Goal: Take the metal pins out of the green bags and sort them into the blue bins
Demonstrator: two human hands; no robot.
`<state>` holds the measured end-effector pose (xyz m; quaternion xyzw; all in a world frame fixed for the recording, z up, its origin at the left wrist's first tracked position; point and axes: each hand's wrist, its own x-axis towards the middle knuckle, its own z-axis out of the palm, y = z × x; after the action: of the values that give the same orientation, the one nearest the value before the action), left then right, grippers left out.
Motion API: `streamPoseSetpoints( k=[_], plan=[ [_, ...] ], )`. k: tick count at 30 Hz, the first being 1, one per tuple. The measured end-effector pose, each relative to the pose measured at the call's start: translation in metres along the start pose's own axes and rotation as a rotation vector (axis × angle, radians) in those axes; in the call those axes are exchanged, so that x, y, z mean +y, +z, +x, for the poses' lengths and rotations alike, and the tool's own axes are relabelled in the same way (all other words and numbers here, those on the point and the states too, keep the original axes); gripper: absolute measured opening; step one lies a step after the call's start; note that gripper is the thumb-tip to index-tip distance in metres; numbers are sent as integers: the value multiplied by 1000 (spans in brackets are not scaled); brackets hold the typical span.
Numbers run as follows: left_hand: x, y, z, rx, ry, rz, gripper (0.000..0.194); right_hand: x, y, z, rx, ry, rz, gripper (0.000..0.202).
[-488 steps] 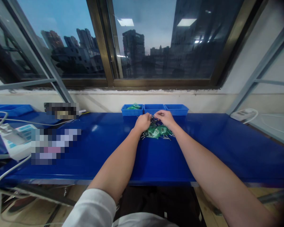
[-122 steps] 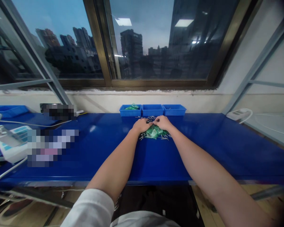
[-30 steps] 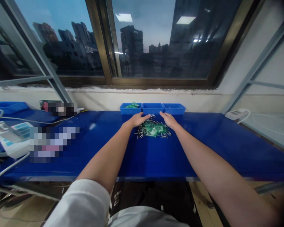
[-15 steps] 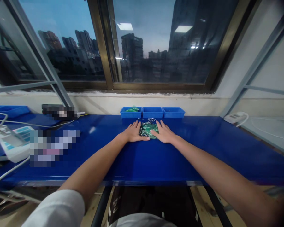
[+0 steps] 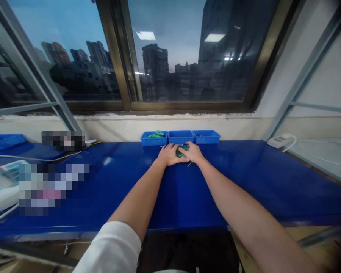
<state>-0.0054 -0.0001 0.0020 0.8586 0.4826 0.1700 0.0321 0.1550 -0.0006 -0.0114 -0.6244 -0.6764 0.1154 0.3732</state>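
Observation:
On the blue table (image 5: 184,197), a small pile of green packets (image 5: 182,151) lies between my two hands. My left hand (image 5: 171,154) curves over the pile's left side, and my right hand (image 5: 193,153) is cupped around its right side. Both hands press the pile inward, covering much of it. A few thin metal pieces (image 5: 190,163) stick out below, near my right hand. Behind the hands stand three blue bins: the left bin (image 5: 155,141) holds green packets, the middle bin (image 5: 181,137) is beside it, and the right bin (image 5: 207,137) has a small thin piece inside.
A white device with teal keys (image 5: 5,182) stands at the left, near blurred items and a cable. Another blue tray (image 5: 7,141) is at the far left. A white power strip (image 5: 281,140) lies at the right. Grey metal posts rise on both sides before the window.
Both hands have come closer together and squeezed the green packets and metal pieces into a narrower pile. The view has shifted slightly.

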Motion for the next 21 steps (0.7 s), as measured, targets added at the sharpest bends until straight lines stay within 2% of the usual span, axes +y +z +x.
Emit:
streamPoseSetpoints(
  k=[3,7,11,14,17,21],
  plan=[
    [-3,-3,-2,28,-53,-25,73,3,-2,-1,-3,-12,60,59],
    [-7,-6,-4,75,-80,-96,72,3,-5,-1,14,-47,56,59],
    [-8,-9,-3,161,-89,-116,69,1,-6,2,26,-94,65,66],
    [-9,-9,-2,235,-236,-71,71,-1,-8,2,69,-148,68,70],
    [-14,-7,-1,198,-407,-53,74,-2,-9,4,129,-169,111,64],
    [-19,-2,1,102,-405,-53,74,2,-6,10,122,-38,352,57]
  ],
)
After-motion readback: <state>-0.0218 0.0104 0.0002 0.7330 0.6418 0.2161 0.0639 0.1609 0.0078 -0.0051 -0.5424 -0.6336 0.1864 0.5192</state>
